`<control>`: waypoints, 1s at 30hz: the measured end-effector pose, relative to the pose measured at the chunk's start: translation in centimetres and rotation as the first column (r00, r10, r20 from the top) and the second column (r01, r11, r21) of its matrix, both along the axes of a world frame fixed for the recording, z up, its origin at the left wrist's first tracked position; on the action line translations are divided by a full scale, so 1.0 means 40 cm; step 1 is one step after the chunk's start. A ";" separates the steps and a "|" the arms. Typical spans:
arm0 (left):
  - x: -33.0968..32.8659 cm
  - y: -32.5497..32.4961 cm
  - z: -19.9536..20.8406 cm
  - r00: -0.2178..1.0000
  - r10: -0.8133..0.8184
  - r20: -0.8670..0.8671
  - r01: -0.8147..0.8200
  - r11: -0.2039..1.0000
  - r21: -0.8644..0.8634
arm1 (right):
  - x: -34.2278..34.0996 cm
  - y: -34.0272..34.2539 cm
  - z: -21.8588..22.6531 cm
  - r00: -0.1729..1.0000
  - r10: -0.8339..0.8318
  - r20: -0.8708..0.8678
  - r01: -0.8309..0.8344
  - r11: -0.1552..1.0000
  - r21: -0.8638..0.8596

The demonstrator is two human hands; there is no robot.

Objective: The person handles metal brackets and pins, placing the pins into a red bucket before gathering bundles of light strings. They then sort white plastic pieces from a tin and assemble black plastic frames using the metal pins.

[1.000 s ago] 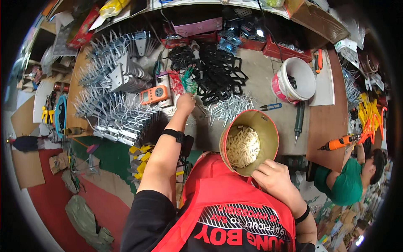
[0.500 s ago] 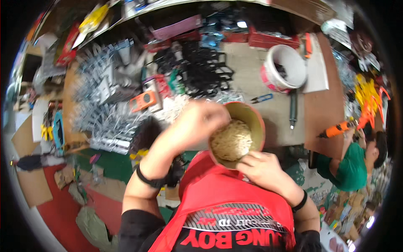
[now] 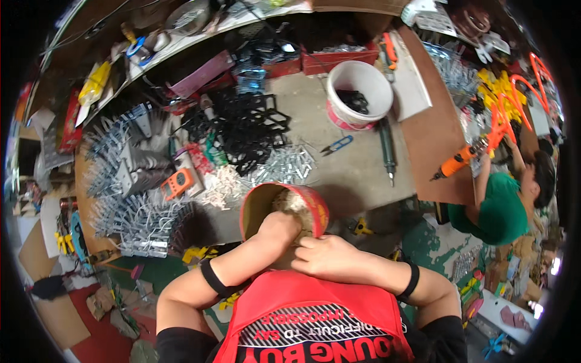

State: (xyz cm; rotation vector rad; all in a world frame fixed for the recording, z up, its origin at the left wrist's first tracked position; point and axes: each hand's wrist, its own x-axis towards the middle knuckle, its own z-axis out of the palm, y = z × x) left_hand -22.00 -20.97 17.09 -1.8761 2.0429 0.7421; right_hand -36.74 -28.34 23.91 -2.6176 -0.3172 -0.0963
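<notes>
A red bucket (image 3: 316, 209) with a yellowish inside is tilted at the table's near edge, just in front of my red apron. Small pale pieces (image 3: 289, 202) lie inside it. My left hand (image 3: 279, 232) reaches into the bucket, and its fingers are hidden down in there. With fingers curled over the near right rim, my right hand (image 3: 327, 255) grips the bucket. Just beyond the bucket are a heap of small silvery metal pieces (image 3: 281, 164) and a pile of small whitish pieces (image 3: 221, 184).
Black frame-like parts (image 3: 242, 124) are heaped behind. Grey wire-like parts (image 3: 142, 212) and an orange meter (image 3: 177, 184) are on the left. A white bucket (image 3: 361, 91), blue snips (image 3: 337, 146) and a dark electric screwdriver (image 3: 387, 148) lie right. A person in green (image 3: 499, 209) works far right.
My left hand has gone from above the rim down into the bucket. The bucket has shifted left and tipped over to the left, with my right hand still on its rim. The view has shifted.
</notes>
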 end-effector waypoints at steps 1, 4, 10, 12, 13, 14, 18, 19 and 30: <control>0.009 -0.006 0.010 1.000 0.004 -0.025 -0.006 0.998 -0.066 | -0.005 -0.007 0.003 0.999 -0.022 -0.035 0.022 1.000 -0.008; 0.027 -0.024 0.057 0.998 0.034 -0.053 -0.045 0.975 -0.220 | 0.005 -0.028 0.021 0.996 -0.010 -0.092 0.011 1.000 0.006; 0.173 -0.004 0.164 0.604 0.359 -0.711 -0.731 0.605 -0.315 | 0.028 -0.085 0.031 0.990 -0.091 -0.108 0.088 0.996 -0.026; 0.272 0.026 0.146 0.445 0.537 -0.717 -0.881 0.409 -0.240 | 0.021 -0.124 0.033 0.969 -0.228 -0.100 0.220 0.972 -0.079; 0.324 0.052 0.110 0.511 0.570 -0.643 -0.859 0.352 -0.371 | 0.030 -0.146 0.061 0.963 -0.259 -0.073 0.256 0.965 -0.048; 0.374 0.083 0.053 0.538 0.595 -0.597 -0.843 0.351 -0.409 | 0.043 -0.166 0.104 0.956 -0.290 -0.046 0.289 0.957 -0.021; 0.465 0.151 -0.274 0.452 0.790 -0.415 -0.873 0.297 -0.386 | 0.107 -0.247 0.306 0.933 -0.348 0.089 0.350 0.937 -0.001; 0.465 0.146 -0.325 0.487 0.786 -0.379 -0.843 0.310 -0.440 | 0.142 -0.269 0.364 0.925 -0.342 0.168 0.351 0.936 -0.029; 0.420 0.169 -0.305 0.495 0.794 -0.353 -0.815 0.284 -0.506 | 0.666 -0.320 0.975 0.518 -0.035 0.855 0.408 0.888 -0.210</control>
